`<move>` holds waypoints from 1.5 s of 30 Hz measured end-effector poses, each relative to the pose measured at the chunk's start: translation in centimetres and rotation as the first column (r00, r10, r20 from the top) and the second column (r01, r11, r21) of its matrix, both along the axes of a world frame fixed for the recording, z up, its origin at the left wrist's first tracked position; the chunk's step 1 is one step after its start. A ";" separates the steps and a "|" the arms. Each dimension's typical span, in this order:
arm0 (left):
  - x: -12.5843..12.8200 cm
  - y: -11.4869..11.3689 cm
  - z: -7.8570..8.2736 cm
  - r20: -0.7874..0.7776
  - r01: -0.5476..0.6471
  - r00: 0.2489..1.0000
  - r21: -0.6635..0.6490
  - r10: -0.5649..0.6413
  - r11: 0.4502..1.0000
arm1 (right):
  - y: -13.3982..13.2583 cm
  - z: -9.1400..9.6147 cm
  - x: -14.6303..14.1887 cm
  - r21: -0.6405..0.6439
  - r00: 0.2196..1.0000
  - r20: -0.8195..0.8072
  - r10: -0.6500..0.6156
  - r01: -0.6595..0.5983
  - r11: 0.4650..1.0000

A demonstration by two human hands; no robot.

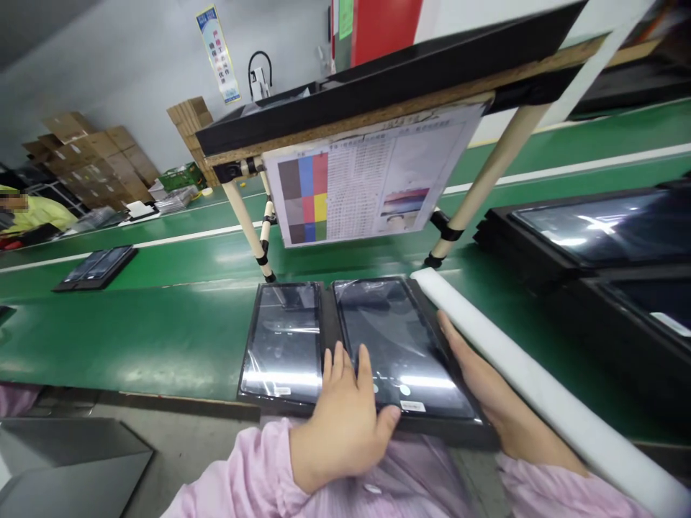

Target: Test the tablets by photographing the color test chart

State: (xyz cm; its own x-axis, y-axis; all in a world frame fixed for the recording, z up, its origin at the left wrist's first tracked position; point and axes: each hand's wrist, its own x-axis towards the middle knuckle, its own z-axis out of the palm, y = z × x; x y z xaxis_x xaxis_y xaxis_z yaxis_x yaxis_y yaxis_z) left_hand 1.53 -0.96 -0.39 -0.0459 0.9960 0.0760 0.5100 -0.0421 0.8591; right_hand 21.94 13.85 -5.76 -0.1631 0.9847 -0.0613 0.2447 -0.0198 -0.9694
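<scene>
A black tray [327, 316] lies at the near edge of the green conveyor belt [162, 331]. Two glossy dark screens sit in it side by side: the left screen [283, 338] and the right screen [399, 338]. My left hand [345, 421] rests flat on the near end of the right screen, fingers stretched out and together, thumb out to the right. My right hand [491, 396] lies along the tray's right edge, fingers extended against its side. Both sleeves are pink.
A white foam strip [540, 388] runs diagonally beside my right hand. A rack on cream tube legs holds a colour chart sheet [367, 180] above the belt. Black trays with screens stack at right [594, 237]; another tray [97, 267] lies far left. Cardboard boxes and a person in yellow sit at the back left.
</scene>
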 end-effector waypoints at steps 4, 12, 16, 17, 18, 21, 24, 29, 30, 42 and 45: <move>0.9 0.4 -0.6 0.170 0.021 0.986 -0.093 -0.005 0.995 | 0.5 0.6 1.7 -0.037 0.996 -0.048 0.075 -0.077 0.996; 0.8 -0.1 1.4 0.658 -0.189 0.753 0.255 -0.027 0.948 | -3.8 7.6 -0.7 0.108 0.854 -0.520 0.022 0.040 0.993; -1.0 -0.8 4.0 0.565 -0.368 0.816 0.349 0.120 0.862 | -5.2 10.6 -4.8 0.259 0.694 -0.696 0.182 0.006 0.966; -1.5 -1.0 4.4 0.498 -0.380 0.852 0.373 0.163 0.847 | -5.1 10.8 -5.6 0.286 0.670 -0.711 0.213 -0.001 0.958; -2.0 -1.2 4.6 0.416 -0.386 0.884 0.398 0.212 0.832 | -4.8 10.8 -6.3 0.307 0.647 -0.723 0.241 -0.011 0.952; -3.0 -1.6 4.5 0.136 -0.417 0.905 0.466 0.403 0.780 | -3.7 10.2 -7.8 0.355 0.595 -0.729 0.338 -0.094 0.930; -3.3 -1.5 4.0 -0.055 -0.451 0.824 0.537 0.564 0.713 | -2.7 9.4 -8.7 0.415 0.586 -0.694 0.417 -0.147 0.898; -2.9 -1.3 3.5 -0.153 -0.428 0.755 0.621 0.638 0.656 | -1.8 8.6 -9.1 0.448 0.636 -0.646 0.422 -0.132 0.884; -2.9 -1.3 3.4 -0.162 -0.422 0.749 0.630 0.642 0.651 | -1.8 8.6 -9.1 0.458 0.646 -0.635 0.424 -0.128 0.880; -3.0 -1.2 2.7 -0.188 -0.402 0.740 0.645 0.646 0.649 | -2.2 7.9 -9.0 0.509 0.627 -0.628 0.461 -0.117 0.853; -2.8 -1.2 2.7 -0.188 -0.408 0.739 0.638 0.646 0.653 | -2.1 7.5 -8.9 0.517 0.632 -0.626 0.457 -0.102 0.850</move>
